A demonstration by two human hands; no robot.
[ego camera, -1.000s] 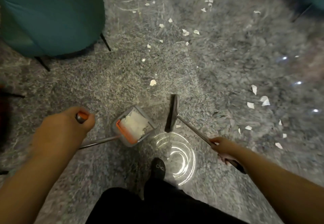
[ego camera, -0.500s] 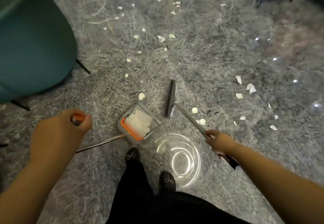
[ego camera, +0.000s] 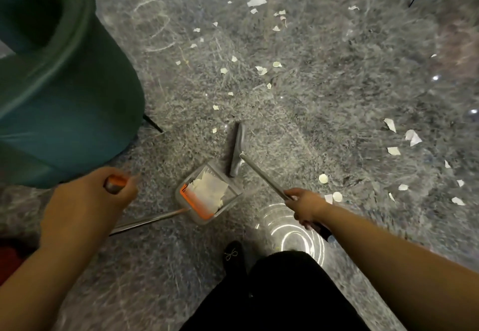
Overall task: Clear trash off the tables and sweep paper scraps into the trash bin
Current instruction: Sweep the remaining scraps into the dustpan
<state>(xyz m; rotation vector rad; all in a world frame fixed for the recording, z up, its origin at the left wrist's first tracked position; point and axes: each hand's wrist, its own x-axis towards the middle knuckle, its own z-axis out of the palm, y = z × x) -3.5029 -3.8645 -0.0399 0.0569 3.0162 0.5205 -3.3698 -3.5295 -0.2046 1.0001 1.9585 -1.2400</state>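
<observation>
With both tools already down on the floor [ego camera: 324,102], head view shows the sweep step mid-run. Left hand [ego camera: 88,201] grip is curled tight round the orange-tipped dustpan handle [ego camera: 116,183]; right hand [ego camera: 305,206] grip is wrapped round the metal broom pole [ego camera: 261,175], fingers closed on it. Dustpan [ego camera: 207,194] sits on the floor between the hands, a heap of white scraps already in it. Broom head [ego camera: 237,149] stands just beyond the pan's far corner, near it; contact cannot be told.

Paper scraps: loose scatter [ego camera: 261,70] well ahead of the broom, another cluster [ego camera: 412,137] off to the right, two round bits [ego camera: 337,196] just beside the right hand. Trash bin not in view.

Doing it well, my read: reach the broom out past the far scatter, pull in short low strokes toward the pan mouth, keep the pan lip pressed flat so bits don't slide under. Floor looks glossy, light scraps may skitter, so go slow. Keep the pan level; it's fairly full.

Versus half a second ago: teal chair [ego camera: 64,84] looms larger at left, so the view swung or stepped that way. Broom head and pan sit closer together. Round bits by the pole now lie nearer the right hand. One shoe [ego camera: 233,255] visible, not two.
</observation>
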